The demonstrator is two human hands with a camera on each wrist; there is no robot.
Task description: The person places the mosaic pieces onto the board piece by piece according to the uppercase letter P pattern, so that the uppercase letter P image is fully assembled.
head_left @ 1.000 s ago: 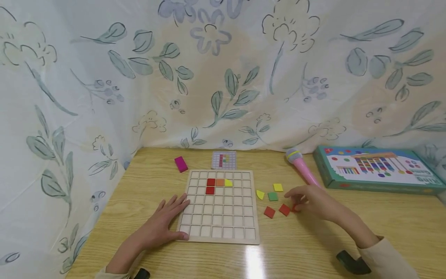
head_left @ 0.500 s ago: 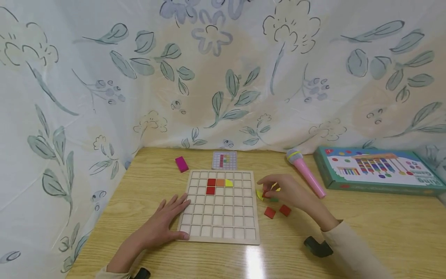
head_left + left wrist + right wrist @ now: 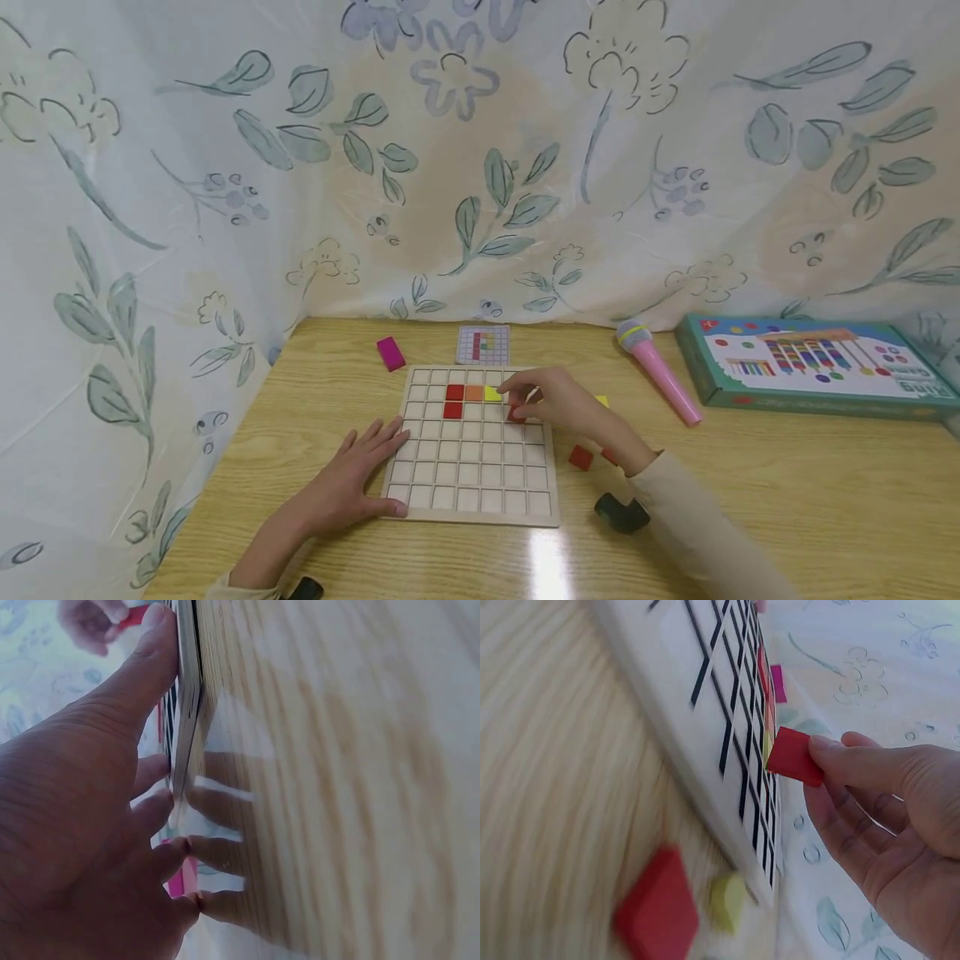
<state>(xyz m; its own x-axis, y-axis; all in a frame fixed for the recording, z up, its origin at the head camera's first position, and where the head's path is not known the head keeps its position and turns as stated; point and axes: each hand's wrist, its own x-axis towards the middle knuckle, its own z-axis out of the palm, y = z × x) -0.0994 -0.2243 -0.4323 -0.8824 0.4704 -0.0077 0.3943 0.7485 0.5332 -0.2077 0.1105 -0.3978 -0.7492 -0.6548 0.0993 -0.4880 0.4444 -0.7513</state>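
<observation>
**Red square tile (image 3: 516, 414) held over the wooden grid board (image 3: 469, 451)**

In the head view, the board lies in the lower middle of the frame, on the wood-grain table (image 3: 825, 500). The left hand (image 3: 348, 487) is spread along its left edge, grasping nothing; I suppose it rests there so that the board does not slide. The right hand (image 3: 551, 400) pinches the tile over the upper right part of the board. Two red tiles (image 3: 453, 410), an orange tile (image 3: 474, 392) and a yellow quarter-round tile (image 3: 492, 393) sit in the upper cells. The pattern card (image 3: 483, 345) lies just beyond the board's far edge, probably for easy looking. A loose red tile (image 3: 581, 457) lies to the right of the board, which seems a convenient place for the right hand. The pink toy microphone (image 3: 660, 375) and the teal toy box (image 3: 817, 367) lie farther right, perhaps to be out of the way.

In the left wrist view, the thumb rests on the board's rim and the fingers reach along its side, not clenched. The tile shows small at the upper left.

In the right wrist view, the thumb and fingers grip the tile at one side only, maybe so that its opposite side stays free. It appears raised above the board.
</observation>
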